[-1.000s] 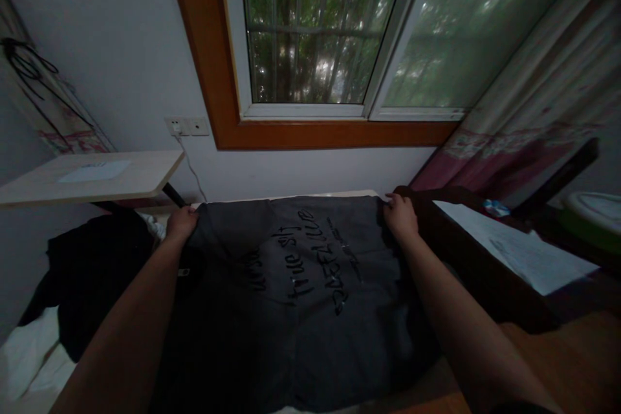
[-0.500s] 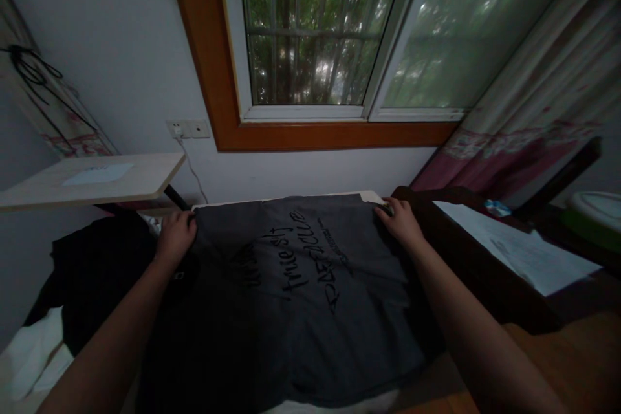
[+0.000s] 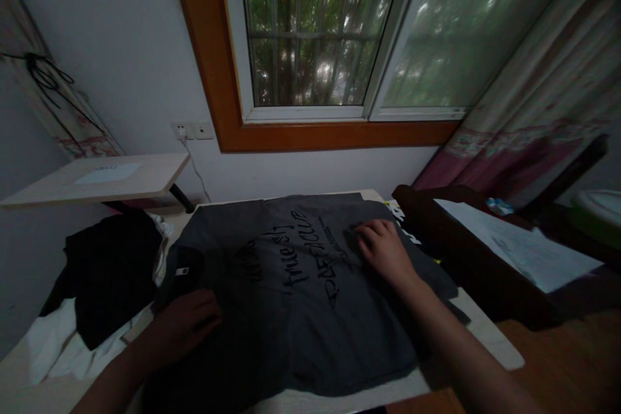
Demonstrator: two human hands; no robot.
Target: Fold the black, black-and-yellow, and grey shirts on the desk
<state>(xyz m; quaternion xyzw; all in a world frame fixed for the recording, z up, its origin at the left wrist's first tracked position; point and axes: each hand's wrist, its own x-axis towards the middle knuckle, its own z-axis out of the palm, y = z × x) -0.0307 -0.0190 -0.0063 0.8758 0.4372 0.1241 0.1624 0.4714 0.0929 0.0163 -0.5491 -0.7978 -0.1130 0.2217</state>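
A dark grey T-shirt (image 3: 310, 336) with black handwriting-style print lies spread flat on a pale table (image 3: 490, 330), its collar and small neck label to the left. My right hand (image 3: 385, 252) is over the shirt just right of the print, its fingers loosely bent and somewhat apart, gripping nothing. Near the collar, in deep shadow, my left hand (image 3: 187, 323) hovers over or rests on the cloth; I cannot tell which. Its fingers are slightly curled with nothing visible in them.
Black clothing (image 3: 116, 272) and white cloth (image 3: 53, 343) are heaped on the left, below a raised wooden shelf (image 3: 97, 178) bearing a paper. To the right stands dark furniture (image 3: 485, 265) with a paper sheet (image 3: 514, 242). A window (image 3: 330, 32) is ahead.
Both hands have let go of the shirt's far corners and come back toward me over the cloth. The shirt's right edge now lies down, showing white lettering and the table corner.
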